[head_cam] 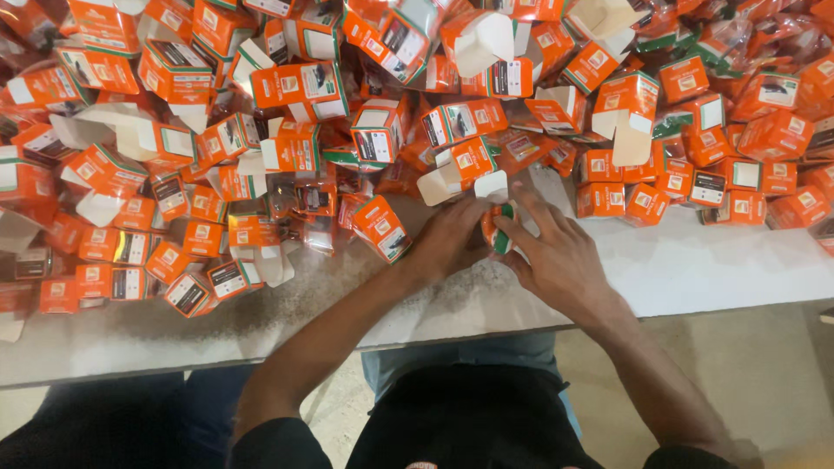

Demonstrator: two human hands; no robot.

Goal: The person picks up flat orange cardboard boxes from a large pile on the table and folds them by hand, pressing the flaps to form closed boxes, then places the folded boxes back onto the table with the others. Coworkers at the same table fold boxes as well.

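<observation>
Both my hands meet over the white tabletop point(695, 260) near its front edge. My left hand point(447, 239) and my right hand point(556, 247) together grip a small orange carton with a green edge point(499, 233), mostly hidden between the fingers. Its white flap point(491, 185) sticks up just above my fingers. A closed orange carton point(380, 227) lies just left of my left hand. An open carton with a white flap point(456, 169) sits right behind my hands.
A deep heap of small orange cartons point(287, 95) covers the back and left of the table, several with open white flaps point(130, 130). Plastic-wrapped packs point(747, 35) lie at the far right. The table's front edge point(469, 326) runs above my lap.
</observation>
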